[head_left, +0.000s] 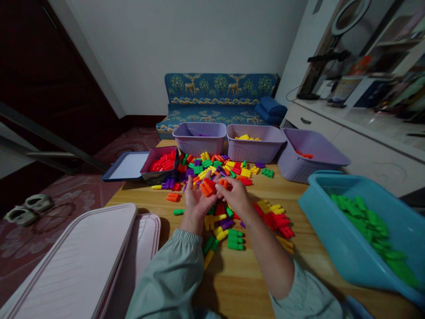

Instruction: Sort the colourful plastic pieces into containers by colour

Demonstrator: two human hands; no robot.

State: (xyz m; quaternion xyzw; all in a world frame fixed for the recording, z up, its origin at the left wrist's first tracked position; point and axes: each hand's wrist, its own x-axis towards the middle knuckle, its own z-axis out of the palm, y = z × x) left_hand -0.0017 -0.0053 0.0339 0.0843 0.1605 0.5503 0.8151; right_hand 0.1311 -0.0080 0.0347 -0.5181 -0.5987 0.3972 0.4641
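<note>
My left hand (196, 204) is turned palm up above the table, its thumb raised, with orange bullet-shaped building blocks (207, 187) resting on its palm and fingers. Close beside it, my right hand (236, 196) pinches another orange building block (223, 182) between thumb and fingers. Beneath and around both hands lies a loose pile of similar blocks in red, yellow, green, purple and orange. Joined green blocks (235, 239) lie just in front of the hands, and red blocks (280, 221) lie to the right, partly behind my right forearm.
Purple bins (199, 144) stand along the table's far side, some holding yellow or orange blocks. A teal bin (335, 235) with green blocks is at right. A dark box (156, 178) of red blocks sits at left, beside a blue-rimmed lid (128, 166). Pale lids (76, 261) lie near left.
</note>
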